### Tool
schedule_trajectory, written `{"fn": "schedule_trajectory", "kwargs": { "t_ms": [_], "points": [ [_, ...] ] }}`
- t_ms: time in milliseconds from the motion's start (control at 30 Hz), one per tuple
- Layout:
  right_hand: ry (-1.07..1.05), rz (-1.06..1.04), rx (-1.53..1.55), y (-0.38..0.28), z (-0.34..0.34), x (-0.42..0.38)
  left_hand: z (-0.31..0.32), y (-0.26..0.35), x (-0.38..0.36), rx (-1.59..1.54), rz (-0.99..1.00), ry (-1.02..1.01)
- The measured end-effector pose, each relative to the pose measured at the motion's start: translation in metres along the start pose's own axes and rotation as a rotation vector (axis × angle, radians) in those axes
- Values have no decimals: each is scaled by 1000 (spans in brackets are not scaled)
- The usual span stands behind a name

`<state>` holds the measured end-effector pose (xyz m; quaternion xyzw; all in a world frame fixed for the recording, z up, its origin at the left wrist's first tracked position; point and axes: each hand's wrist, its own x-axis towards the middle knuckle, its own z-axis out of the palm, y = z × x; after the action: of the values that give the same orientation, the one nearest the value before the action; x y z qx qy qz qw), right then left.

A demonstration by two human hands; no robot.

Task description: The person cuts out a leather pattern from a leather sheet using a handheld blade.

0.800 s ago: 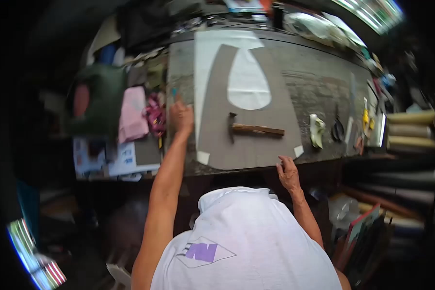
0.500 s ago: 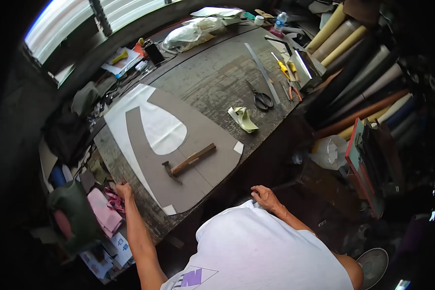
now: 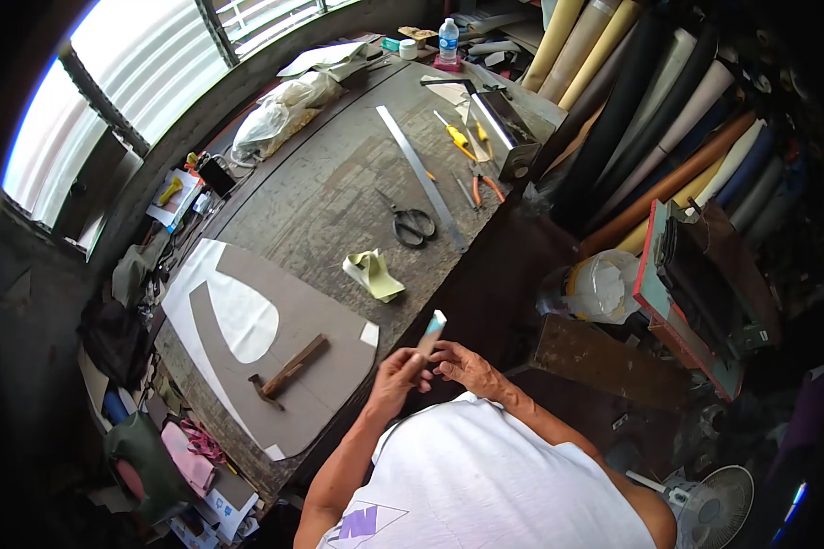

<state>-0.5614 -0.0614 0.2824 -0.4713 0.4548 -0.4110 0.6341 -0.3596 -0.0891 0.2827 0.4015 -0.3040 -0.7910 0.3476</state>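
Note:
My left hand (image 3: 395, 377) is closed on a narrow flat strip (image 3: 430, 334), tan with a blue and white end, held upright in front of my chest past the table edge. Right beside it, my right hand (image 3: 469, 369) has loosely bent fingers pointing at the strip's lower part. On the table (image 3: 325, 174), a hammer (image 3: 288, 371) lies across a grey-brown curved sheet (image 3: 330, 393) with white patches at its corners. White material (image 3: 247, 320) shows beneath that sheet. A crumpled pale green scrap (image 3: 373, 275) sits nearest my hands, with black scissors (image 3: 412, 225) behind it.
A metal ruler (image 3: 421, 178), yellow-handled tools (image 3: 456, 136) and orange-handled pliers (image 3: 485, 183) lie farther right. Rolls of material (image 3: 655, 137) lean along the right wall. A bucket (image 3: 604, 285) and a fan (image 3: 719, 503) stand to my right.
My left hand has come from the table's left side to my chest, now with the strip in it. My right hand has moved slightly left towards it. The view has turned right.

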Motion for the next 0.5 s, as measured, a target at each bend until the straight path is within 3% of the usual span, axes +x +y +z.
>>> {"fn": "schedule_trajectory", "kwargs": {
  "t_ms": [100,233,400,500],
  "points": [
    [-58,116,112,-32,-60,6,67,-11,49,33,-64,-187],
    [182,83,128,-32,-117,8,120,-10,107,115,-153,-316],
    [283,173,269,-26,-177,18,154,-10,165,233,-224,-478],
    [401,54,339,-23,-204,46,167,16,200,350,-281,-517]
  ]
}}
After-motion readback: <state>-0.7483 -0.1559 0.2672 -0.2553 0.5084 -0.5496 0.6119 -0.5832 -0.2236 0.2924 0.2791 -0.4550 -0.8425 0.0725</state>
